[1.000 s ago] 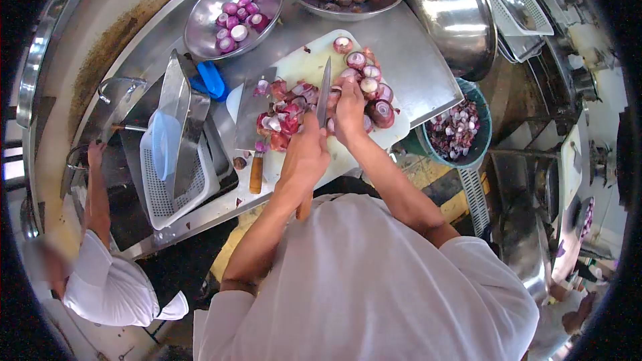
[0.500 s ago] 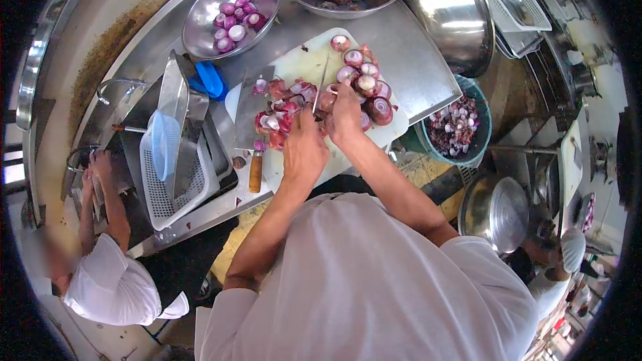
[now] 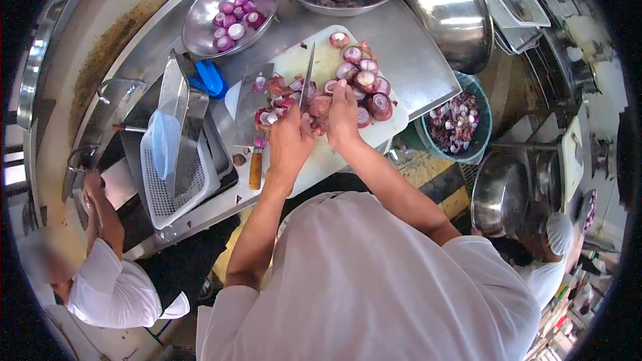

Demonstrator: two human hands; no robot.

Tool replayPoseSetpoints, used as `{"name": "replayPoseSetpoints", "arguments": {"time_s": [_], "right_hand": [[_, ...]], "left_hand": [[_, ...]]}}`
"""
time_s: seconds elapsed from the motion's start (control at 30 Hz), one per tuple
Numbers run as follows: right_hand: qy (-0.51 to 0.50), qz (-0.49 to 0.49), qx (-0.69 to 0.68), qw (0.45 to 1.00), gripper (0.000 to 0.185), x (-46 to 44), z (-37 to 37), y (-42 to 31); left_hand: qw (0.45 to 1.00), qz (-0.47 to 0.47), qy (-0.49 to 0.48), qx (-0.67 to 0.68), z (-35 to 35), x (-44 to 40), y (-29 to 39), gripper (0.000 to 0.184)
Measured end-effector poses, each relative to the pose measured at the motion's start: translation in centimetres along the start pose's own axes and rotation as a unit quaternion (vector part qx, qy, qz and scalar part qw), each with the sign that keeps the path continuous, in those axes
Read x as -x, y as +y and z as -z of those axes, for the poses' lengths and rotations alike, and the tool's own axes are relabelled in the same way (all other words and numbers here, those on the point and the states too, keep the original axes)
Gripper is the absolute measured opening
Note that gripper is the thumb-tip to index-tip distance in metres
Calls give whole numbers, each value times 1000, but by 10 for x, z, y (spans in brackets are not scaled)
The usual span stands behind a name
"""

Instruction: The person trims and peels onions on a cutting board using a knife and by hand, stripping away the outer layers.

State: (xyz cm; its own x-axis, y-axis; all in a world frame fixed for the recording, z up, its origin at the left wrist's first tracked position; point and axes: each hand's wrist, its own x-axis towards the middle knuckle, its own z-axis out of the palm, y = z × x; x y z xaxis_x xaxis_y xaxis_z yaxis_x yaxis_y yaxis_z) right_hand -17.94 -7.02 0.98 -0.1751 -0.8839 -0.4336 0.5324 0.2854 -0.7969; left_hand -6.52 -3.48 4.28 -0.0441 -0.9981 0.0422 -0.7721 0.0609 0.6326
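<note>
My left hand [image 3: 292, 139] is closed around a knife [image 3: 309, 73], its narrow blade pointing away from me over the cutting board [image 3: 307, 59]. The fingers of my right hand [image 3: 343, 117] are closed on a red onion [image 3: 321, 105] just right of the blade. Beyond that hand lie several cut red onions [image 3: 366, 80] on the board. A heap of trimmed onion ends and peel [image 3: 274, 103] lies left of the knife, partly on the flat blade of a cleaver [image 3: 255, 170] with a wooden handle.
A metal bowl [image 3: 195, 27] of peeled onions and another bowl [image 3: 301, 1] of unpeeled ones stand behind. A green bin [image 3: 487, 127] holds onion scraps at right. White basket [image 3: 160, 204] and blue object [image 3: 211, 80] sit left. Co-workers [image 3: 110, 281] stand at both sides.
My left hand and the knife have shifted left, so the blade now stands apart from the onion in my right hand. At right, a large metal pan has turned and a co-worker has moved.
</note>
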Motion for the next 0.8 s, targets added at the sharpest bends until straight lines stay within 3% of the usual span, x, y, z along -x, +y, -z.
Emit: {"name": "replayPoseSetpoints", "arguments": {"time_s": [0.03, 0.1, 0.23, 0.33, 0.4, 0.53, 0.6, 0.63, 0.7, 0.73, 0.8], "right_hand": [[3, 0, -1, 1000, 33, -2, 3, 2], [6, -30, -68, 997, 32, -3, 2, 3], [6, -28, -135, 990, 33, 5, -3, -3], [-9, -44, -73, 996, 34, 1, 9, 5], [-24, -37, -34, 998, 35, -2, 14, 12], [-48, -30, -60, 997, 39, -2, 19, 16], [-101, -35, 10, 994, 36, 4, 23, 12], [-100, -34, 10, 994, 36, 4, 28, 13], [-233, 11, 102, 967, 44, 4, 41, 13], [-233, 11, 102, 967, 44, 5, 45, 3], [-292, -115, 42, 948, 54, 4, 52, -16]], "left_hand": [[1000, -1, -2, 0, 2, 2, 7, 34], [984, 35, -10, 175, 9, 9, 24, 29], [980, 49, -29, 190, 6, 13, 28, 35], [988, 17, -4, 155, 0, 10, 24, 26], [996, -43, 78, 30, -11, 9, 14, 14], [994, -32, 103, -16, -22, 7, -8, 11], [996, 9, 79, 31, -25, 7, -14, 7], [996, 8, 79, 30, -23, 7, -16, 7], [995, -30, 97, -4, -21, 9, -19, 7], [995, -30, 97, -4, -14, 8, -9, 7], [959, 143, 67, 236, 2, 6, 7, 12]]}}
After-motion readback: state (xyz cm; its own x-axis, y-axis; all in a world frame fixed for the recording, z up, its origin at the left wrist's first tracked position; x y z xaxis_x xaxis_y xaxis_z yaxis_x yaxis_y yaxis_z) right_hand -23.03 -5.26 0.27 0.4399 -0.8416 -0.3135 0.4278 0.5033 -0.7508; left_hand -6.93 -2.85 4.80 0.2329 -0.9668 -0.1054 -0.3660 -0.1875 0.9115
